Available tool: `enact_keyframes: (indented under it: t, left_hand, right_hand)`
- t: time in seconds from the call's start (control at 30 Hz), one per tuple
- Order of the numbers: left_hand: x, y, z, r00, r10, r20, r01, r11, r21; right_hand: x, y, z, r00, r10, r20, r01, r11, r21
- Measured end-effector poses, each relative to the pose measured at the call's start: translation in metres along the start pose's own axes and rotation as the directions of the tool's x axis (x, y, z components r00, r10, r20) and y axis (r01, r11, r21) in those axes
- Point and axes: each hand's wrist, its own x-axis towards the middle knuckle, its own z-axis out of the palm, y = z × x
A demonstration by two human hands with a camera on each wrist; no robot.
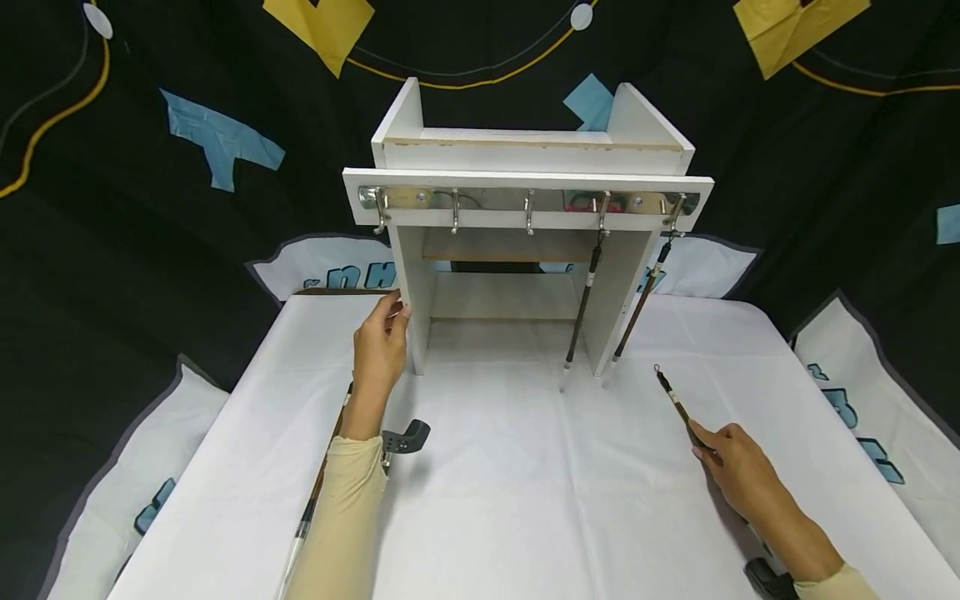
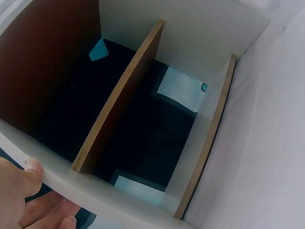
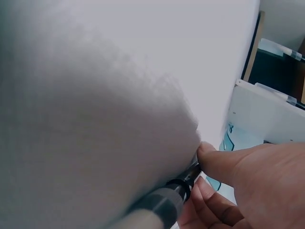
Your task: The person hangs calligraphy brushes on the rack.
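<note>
My right hand (image 1: 738, 467) pinches a dark calligraphy brush (image 1: 672, 398) by its handle, low over the right of the table, with the loop end pointing towards the shelf. In the right wrist view, thumb and fingers close round its dark handle (image 3: 193, 171). My left hand (image 1: 381, 346) holds the left side panel of a white shelf (image 1: 410, 308), thumb on the front edge (image 2: 35, 174) and fingers outside. Two capped calligraphy brushes, a left one (image 1: 587, 304) and a right one (image 1: 641, 308), hang from the hook rail (image 1: 491, 218). Another brush (image 1: 322, 471) lies beside my left forearm, partly hidden.
The shelf stands at the back of a white-covered table (image 1: 517, 492). Bare hooks (image 1: 455, 212) line the left and middle of the rail. Behind is a black curtain (image 1: 135, 250) with yellow and blue paper pieces.
</note>
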Motion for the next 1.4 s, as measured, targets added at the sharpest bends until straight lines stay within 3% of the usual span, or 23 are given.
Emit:
enact_keyframes:
  t: [0.47, 0.83, 1.03, 1.2, 1.4]
  left_hand:
    - [0.000, 0.001, 0.001, 1.000, -0.009, 0.000, 0.009, 1.000, -0.002]
    - [0.000, 0.001, 0.001, 1.000, 0.000, -0.010, 0.000, 1.000, 0.005]
    - [-0.001, 0.001, 0.001, 1.000, -0.003, -0.010, 0.003, 1.000, 0.006]
    - [0.000, 0.001, 0.001, 1.000, -0.013, -0.007, 0.014, 1.000, 0.008]
    - [-0.001, 0.002, 0.002, 1.000, -0.016, -0.013, 0.016, 1.000, 0.014]
  right_hand:
    - [0.000, -0.002, 0.001, 0.999, -0.045, -0.002, 0.045, 0.998, -0.035]
    - [0.001, -0.002, 0.004, 0.982, -0.128, -0.141, 0.117, 0.990, -0.081]
    - [0.002, -0.007, -0.003, 0.954, -0.155, -0.258, 0.150, 0.988, -0.036]
    - [0.005, -0.020, -0.019, 0.938, -0.127, -0.323, 0.140, 0.990, 0.017]
    - [0.007, -0.047, -0.048, 0.889, -0.087, -0.450, 0.123, 0.991, 0.052]
